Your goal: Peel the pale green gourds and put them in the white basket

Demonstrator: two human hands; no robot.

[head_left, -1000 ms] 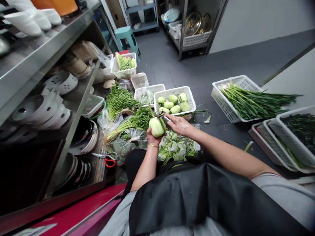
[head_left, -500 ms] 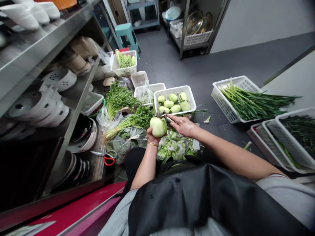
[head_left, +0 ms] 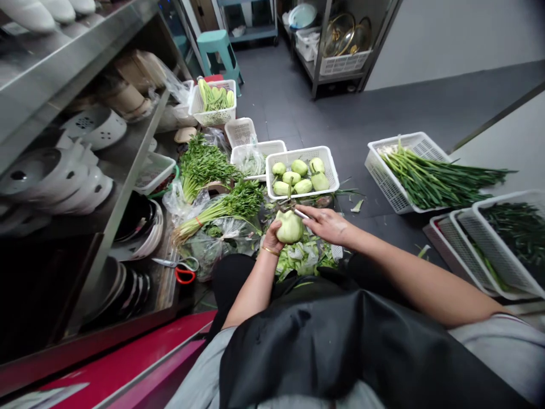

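Near the centre of the frame, the left hand (head_left: 273, 237) grips a pale green vegetable (head_left: 290, 227) from its left side, the far fingers concealed behind it. To the right, the right hand (head_left: 326, 224) is closed on a slim peeler (head_left: 299, 213), whose head, at the vegetable's top, is too small to resolve. Peelings (head_left: 303, 257) beneath are partly covered by the hands; at the right edge, a basket of dark greens (head_left: 517, 227) is cut off.

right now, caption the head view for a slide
Left hand holds a green gourd, right hand a peeler at its top, peelings heaped below.
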